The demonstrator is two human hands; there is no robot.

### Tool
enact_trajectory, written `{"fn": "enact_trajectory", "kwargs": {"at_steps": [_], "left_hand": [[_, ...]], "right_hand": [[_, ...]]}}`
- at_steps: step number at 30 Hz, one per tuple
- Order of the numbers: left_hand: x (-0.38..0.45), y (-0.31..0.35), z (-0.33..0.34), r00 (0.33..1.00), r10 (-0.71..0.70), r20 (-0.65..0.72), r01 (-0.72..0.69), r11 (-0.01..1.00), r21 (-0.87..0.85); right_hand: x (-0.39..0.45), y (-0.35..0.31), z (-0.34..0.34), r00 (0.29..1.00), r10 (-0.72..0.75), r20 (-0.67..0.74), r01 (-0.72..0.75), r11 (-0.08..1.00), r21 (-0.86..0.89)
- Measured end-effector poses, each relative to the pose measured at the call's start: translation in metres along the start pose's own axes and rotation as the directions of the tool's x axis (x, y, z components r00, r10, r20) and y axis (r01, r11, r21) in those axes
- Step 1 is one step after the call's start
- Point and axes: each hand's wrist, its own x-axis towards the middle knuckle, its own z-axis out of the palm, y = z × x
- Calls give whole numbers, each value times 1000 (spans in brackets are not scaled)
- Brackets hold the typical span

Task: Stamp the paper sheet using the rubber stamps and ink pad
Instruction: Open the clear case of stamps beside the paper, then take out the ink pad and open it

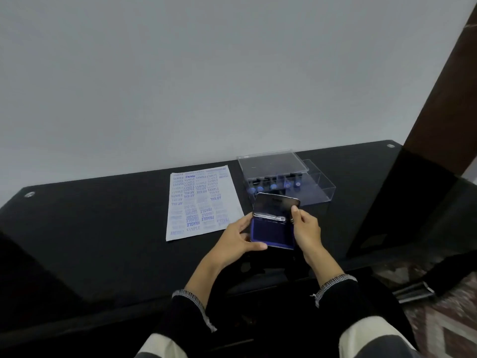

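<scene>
1. Head view shows the ink pad [272, 232] held just above the black counter [103, 241], near its front edge, with the metal lid [276, 204] swung up and back on its hinge.
2. My left hand [238, 240] grips the blue base, thumb along the near edge and fingers wrapped on the left side.
3. My right hand [305, 228] holds the right side of the case, and its thumb presses on the lid's right edge.
4. Both forearms come forward from dark sleeves, wrists bent a little inward, so the hands face each other across the case.
5. To do this step well, I think the lid should go fully back, then the base should be set flat on the counter just right of the paper sheet [200, 202], so a stamp can press evenly.
6. The sheet lies flat and already carries many blue prints.
7. The rubber stamps [273, 184] stand in the clear plastic box [309, 182] behind the pad, untouched.
8. I would keep the fingers away from the inked surface.
</scene>
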Motion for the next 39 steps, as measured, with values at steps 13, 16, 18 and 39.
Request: {"fn": "enact_trajectory", "kwargs": {"at_steps": [13, 16, 18, 39], "left_hand": [[23, -26, 23, 994, 15, -110, 61, 754, 654], [29, -26, 29, 993, -1, -114, 79, 731, 678], [32, -26, 38, 993, -11, -115, 89, 711, 698], [14, -51, -79, 638, 324, -698, 425, 608, 671]], "right_hand": [[23, 21, -16, 967, 69, -246, -137, 952, -274], [26, 17, -17, 963, 41, -267, -131, 936, -327], [29, 17, -20, 960, 19, -279, -121, 927, -355], [55, -17, 28, 921, -380, -84, 266, 773, -576]]}}
